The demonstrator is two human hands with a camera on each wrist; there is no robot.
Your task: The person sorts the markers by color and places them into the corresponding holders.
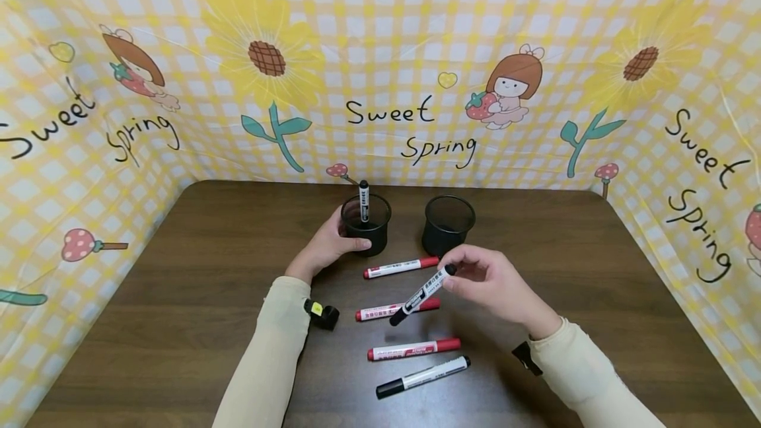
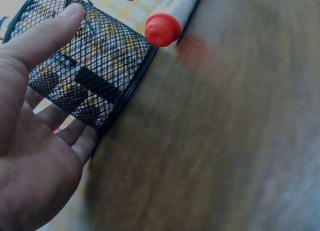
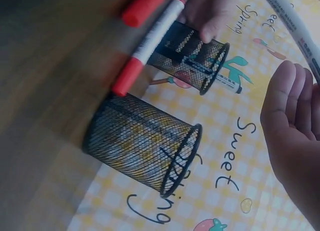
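Note:
My left hand (image 1: pixel 326 244) holds a black mesh pen cup (image 1: pixel 374 236), its thumb on the near side and its fingers round the far side. One black-capped marker (image 1: pixel 364 202) stands in that cup. Over the table my right hand (image 1: pixel 496 283) pinches a black whiteboard marker (image 1: pixel 423 294) by one end, the other end slanting down to the left. Below it lies a red marker (image 1: pixel 370 314), partly covered by the held one. In the left wrist view, the left thumb (image 2: pixel 47 36) rests against the mesh near the rim.
A second mesh cup (image 1: pixel 447 230) stands to the right of the first. Two more red markers (image 1: pixel 392 269) (image 1: pixel 413 349) and a black marker (image 1: pixel 423 377) lie on the brown table (image 1: pixel 178 322). Checked cloth (image 1: pixel 380 51) walls the back and sides.

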